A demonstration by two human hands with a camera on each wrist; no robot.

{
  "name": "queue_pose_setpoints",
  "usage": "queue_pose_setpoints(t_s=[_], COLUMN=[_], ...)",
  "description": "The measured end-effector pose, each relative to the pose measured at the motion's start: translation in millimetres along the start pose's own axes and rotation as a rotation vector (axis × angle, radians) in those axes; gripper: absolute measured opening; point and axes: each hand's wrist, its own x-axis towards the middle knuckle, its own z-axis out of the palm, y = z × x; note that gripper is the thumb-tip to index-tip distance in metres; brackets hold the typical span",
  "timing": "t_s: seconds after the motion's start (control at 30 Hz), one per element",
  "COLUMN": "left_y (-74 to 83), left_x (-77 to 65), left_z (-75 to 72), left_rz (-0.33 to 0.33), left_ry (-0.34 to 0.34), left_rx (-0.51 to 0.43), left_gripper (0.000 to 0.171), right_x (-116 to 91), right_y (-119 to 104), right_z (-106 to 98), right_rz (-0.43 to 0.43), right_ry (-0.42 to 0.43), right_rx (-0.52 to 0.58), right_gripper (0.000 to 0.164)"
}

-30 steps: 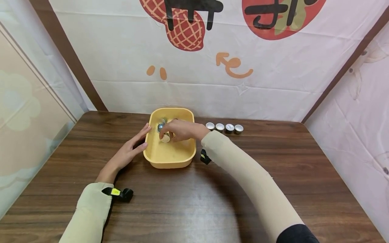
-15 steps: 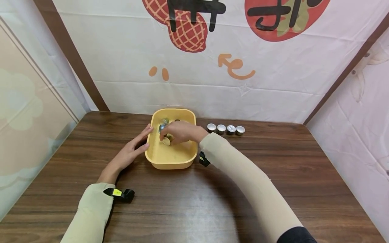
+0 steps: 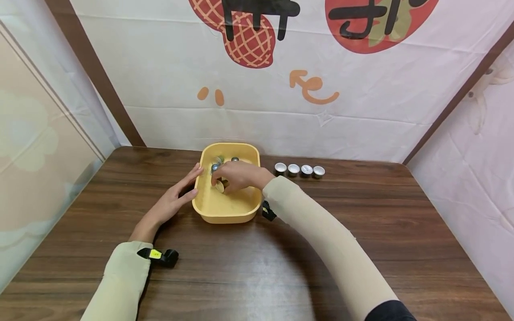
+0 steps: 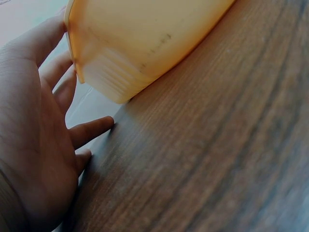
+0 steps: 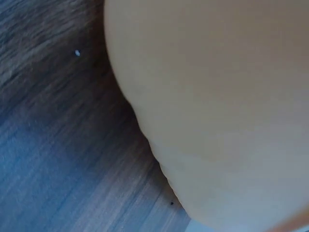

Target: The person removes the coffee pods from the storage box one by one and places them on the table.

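Observation:
A yellow plastic basin stands on the table near its back edge. My left hand lies along its left side, fingers spread and fairly straight, touching the rim; the left wrist view has this hand at the basin's wall. Inside the basin, my right hand pinches a small round piece with a pale yellowish face, tilted between thumb and fingers. Small shiny bluish pieces lie beyond the fingers, partly covered by them. In the right wrist view, the basin's wall hides the hand.
To the right of the basin, several small dark cups with silver tops stand in a row. Another small dark piece lies at the basin's back. A printed cloth hangs behind the wooden table.
The pale round piece has tilted more upright in my right fingers. The dark piece at the basin's back shows more now. My left hand stays at the rim.

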Motion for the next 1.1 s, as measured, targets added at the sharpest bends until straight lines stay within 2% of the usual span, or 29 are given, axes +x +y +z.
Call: queue_pose_setpoints(t_s=[0.27,0.47,0.67,0.9,1.1], left_y=[-2.0,-1.1,0.0,2.2,1.0], left_x=[-1.0,-1.0,2.3,4.6,1.9], left_z=[1.7,0.6,1.5,4.0,3.0], left_rz=[-0.006,-0.003,0.005,0.017,0.009], left_ry=[0.002,0.004,0.002,-0.008,0.013], left_rx=[-0.012,-0.004,0.012,-0.008,0.009], left_gripper=[0.057,0.056,0.056,0.059,0.058], right_x=[-1,-6,-23,-51,-72], right_y=[3,4,6,12,20], right_z=[2,-4,-8,-4,5], right_rz=[0.005,-0.022,-0.081,-0.037,0.007], right_ry=[0.006,0.078,0.232,0.419,0.616], right_rx=[0.001,0.022,0.122,0.274,0.338], right_gripper=[0.030,0.025,0.026,0.030,0.030])
